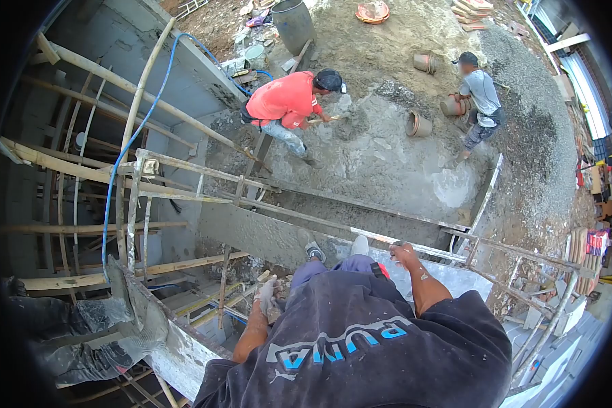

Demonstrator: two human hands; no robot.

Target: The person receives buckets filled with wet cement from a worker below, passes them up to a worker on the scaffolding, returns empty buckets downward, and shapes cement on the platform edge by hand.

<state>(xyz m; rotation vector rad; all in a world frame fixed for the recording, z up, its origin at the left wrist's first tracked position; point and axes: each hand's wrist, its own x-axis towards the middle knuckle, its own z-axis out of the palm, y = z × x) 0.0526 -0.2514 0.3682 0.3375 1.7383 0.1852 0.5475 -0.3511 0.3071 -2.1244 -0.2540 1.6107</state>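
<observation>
1. Rail [375, 237], pale and worn, crosses just in front of your shoes [313, 250]; your right hand [404, 255] is on it, with the grip looking folded over the bar.
2. Your left hand [266, 297], coated in grey, is lower down and out to your left side, near a wooden upright [224, 282]. That spot is small and cluttered, so you can't tell how far its grip is open or whether it has hold of anything.
3. A cement-coated board [251, 234] slopes beside your left shoe, on the near side of the rail.
4. Farther to your left, a blue hose [137, 129] runs down past the bamboo poles [85, 64], and another person's smeared trouser legs [92, 357] show at the lower edge.
5. Below and ahead, a person in a red shirt [279, 98] bends over the wet cement [381, 156], hands on a wooden handle [325, 120].
6. To the right of that, a person in a grey shirt [483, 92] stoops with a hand at a bucket [453, 106]; two more buckets [419, 124] lie nearby, tipped over.
</observation>
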